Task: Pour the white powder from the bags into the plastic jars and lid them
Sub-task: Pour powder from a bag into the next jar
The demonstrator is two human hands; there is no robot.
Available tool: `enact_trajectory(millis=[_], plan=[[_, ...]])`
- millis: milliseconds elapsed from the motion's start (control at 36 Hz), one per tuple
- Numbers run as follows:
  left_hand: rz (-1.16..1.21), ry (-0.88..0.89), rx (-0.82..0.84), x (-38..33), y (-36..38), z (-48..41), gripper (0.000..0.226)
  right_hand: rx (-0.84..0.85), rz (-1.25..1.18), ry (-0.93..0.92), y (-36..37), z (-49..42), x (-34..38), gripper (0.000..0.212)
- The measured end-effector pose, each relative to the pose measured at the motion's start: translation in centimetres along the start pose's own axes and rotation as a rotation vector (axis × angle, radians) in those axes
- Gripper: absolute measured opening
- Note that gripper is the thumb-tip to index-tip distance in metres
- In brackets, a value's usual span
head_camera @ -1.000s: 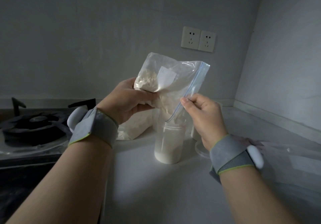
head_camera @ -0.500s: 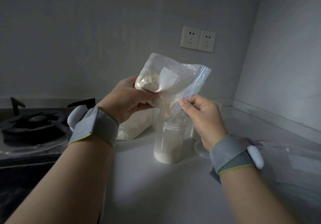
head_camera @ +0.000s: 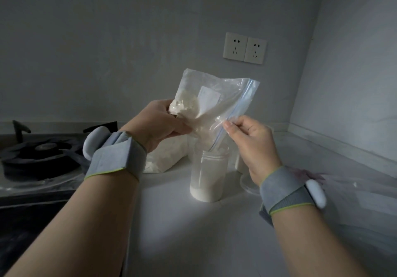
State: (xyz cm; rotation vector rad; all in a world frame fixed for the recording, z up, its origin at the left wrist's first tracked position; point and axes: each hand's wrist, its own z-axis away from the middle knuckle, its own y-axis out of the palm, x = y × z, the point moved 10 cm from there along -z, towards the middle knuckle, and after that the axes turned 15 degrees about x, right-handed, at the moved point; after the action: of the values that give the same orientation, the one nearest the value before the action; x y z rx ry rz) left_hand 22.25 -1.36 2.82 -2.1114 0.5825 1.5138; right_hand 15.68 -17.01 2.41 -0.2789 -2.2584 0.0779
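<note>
Zip bag [head_camera: 217,96] is tipped over the plastic jar [head_camera: 209,173], with its low mouth corner in or just over the jar's neck. Can't tell if it touches the rim. Jar stands upright on the counter [head_camera: 193,233], white powder in the bottom; level is hard to read through the cloudy wall.

Your left hand [head_camera: 159,124] grips the bag's bunched closed end, right by the powder clump [head_camera: 187,104]. Right hand [head_camera: 251,145] pinches the blue zip strip just above the jar. Both hands are clamped on the one bag, none on the jar.

My read: mid-pour, clump hung up high.
- Raise the left end and hold the right pinch low, so the zip edge acts as a chute.
- Break the clump loose in small bits. One big slide could overshoot the neck or tip the unheld jar.

Room:
- Second powder bag [head_camera: 165,158] lies just behind-left of the jar.
- Clear lid [head_camera: 247,185] lies flat just right of the jar, partly behind your right hand.
- Flat, empty-looking bag [head_camera: 354,182] lies further right.
- Gas hob [head_camera: 40,154] sits beside the counter's left edge, so don't swing powder that way.
- Walls are close behind and on the right. Free counter is toward you.
</note>
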Motion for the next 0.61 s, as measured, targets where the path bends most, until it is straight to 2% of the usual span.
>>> enact_trajectory(millis=[222,500,611], plan=[[0.04,-0.011,0.013,0.3,0.2,-0.2,0.035,0.007,0.002,0.0,0.1,-0.1,0.0,0.025],[0.04,-0.111,0.045,1.5,0.4,-0.2,0.031,0.058,0.027,0.013,1.0,-0.1,-0.1,0.026],[0.089,-0.112,0.09,1.5,1.1,-0.1,0.03,-0.008,0.018,-0.011,0.0,0.0,0.2,0.027]])
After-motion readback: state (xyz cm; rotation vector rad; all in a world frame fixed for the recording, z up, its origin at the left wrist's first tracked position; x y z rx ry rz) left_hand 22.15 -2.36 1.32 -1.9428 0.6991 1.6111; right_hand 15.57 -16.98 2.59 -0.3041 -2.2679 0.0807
